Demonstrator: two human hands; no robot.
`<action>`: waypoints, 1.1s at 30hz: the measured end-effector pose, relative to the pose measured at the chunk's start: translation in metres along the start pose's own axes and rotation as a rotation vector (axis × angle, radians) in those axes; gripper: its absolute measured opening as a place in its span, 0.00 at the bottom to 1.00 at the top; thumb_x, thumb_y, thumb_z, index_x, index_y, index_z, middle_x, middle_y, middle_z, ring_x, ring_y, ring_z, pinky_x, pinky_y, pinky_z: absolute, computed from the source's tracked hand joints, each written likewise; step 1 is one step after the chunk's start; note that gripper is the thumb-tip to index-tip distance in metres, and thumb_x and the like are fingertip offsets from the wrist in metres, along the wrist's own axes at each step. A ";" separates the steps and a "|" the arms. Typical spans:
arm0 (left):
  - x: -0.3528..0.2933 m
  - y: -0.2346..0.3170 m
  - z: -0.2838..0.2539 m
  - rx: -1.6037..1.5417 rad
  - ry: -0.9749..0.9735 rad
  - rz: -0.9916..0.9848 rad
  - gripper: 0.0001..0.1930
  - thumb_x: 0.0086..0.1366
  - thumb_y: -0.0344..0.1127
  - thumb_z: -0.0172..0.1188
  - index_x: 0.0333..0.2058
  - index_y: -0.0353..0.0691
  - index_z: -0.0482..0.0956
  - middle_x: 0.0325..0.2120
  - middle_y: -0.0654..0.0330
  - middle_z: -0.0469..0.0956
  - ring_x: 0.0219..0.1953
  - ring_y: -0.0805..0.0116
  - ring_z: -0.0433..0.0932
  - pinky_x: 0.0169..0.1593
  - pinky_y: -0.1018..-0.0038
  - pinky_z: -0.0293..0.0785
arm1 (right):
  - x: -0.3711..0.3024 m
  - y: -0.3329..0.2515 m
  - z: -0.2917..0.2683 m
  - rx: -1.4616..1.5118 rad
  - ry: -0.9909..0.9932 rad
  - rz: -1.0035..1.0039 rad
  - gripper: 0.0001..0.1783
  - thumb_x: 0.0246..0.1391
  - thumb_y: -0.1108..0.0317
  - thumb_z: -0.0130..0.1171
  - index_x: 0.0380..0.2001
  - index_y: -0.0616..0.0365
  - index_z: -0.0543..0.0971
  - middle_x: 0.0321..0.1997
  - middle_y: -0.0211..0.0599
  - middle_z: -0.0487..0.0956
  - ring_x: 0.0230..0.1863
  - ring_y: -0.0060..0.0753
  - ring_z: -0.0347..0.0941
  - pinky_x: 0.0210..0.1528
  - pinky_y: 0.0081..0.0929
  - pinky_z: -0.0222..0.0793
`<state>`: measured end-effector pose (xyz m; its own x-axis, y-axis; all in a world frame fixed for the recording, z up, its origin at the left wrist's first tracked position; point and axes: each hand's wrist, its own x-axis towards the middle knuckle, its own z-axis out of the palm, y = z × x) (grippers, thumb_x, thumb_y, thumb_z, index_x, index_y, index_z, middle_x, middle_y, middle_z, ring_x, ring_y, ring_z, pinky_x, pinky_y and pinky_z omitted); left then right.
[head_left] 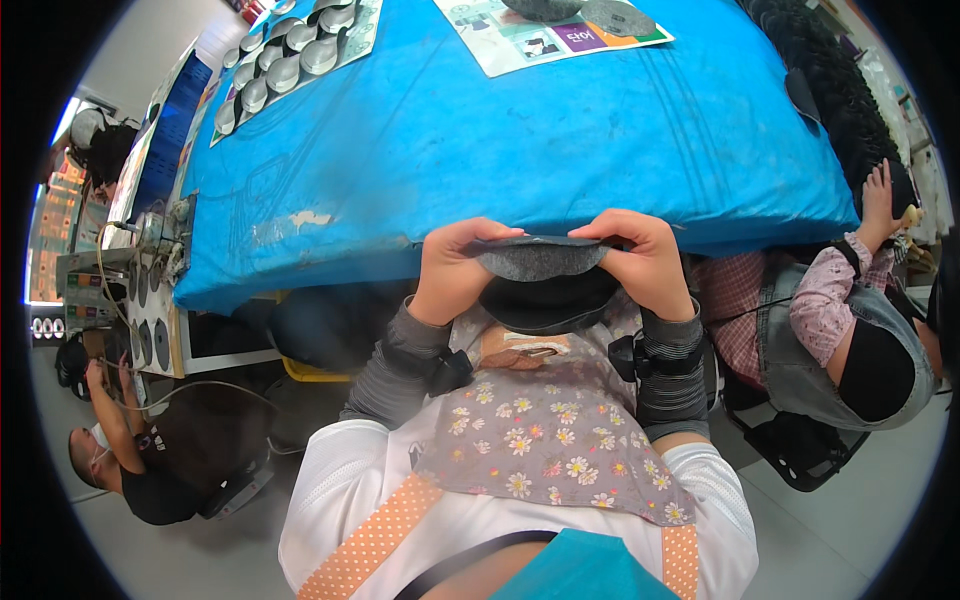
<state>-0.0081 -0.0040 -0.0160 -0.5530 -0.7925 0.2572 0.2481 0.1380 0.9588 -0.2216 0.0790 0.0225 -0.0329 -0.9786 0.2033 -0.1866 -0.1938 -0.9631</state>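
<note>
Between my hands, just off the table's near edge, is a grey and black curved piece (545, 262). Its upper part is a speckled grey panel, and a rounded black part (545, 316) hangs below it; I cannot tell its exact kind. My left hand (448, 262) pinches one end, with the thumb along the top rim. At the other end my right hand (645, 262) grips in the same way, fingers curled underneath and partly hidden.
A blue cloth (520, 140) covers the table. Several rounded grey pieces (283, 75) lie on a sheet at far left; grey oval pieces (617, 18) rest on a printed board (500, 58). Black items (830, 80) line the right edge. Co-workers sit left (150, 455) and right (850, 320).
</note>
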 end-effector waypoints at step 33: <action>0.002 0.008 -0.003 0.168 -0.153 0.207 0.09 0.50 0.18 0.62 0.32 0.33 0.79 0.33 0.52 0.80 0.42 0.62 0.77 0.45 0.73 0.72 | 0.003 0.000 0.016 0.015 -0.001 -0.118 0.09 0.41 0.83 0.59 0.29 0.62 0.80 0.29 0.34 0.77 0.32 0.25 0.72 0.36 0.20 0.67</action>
<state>-0.0049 -0.0059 -0.0084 -0.6213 -0.6403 0.4517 0.2399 0.3934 0.8875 -0.2060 0.0749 0.0208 -0.0103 -0.9489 0.3153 -0.1749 -0.3088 -0.9349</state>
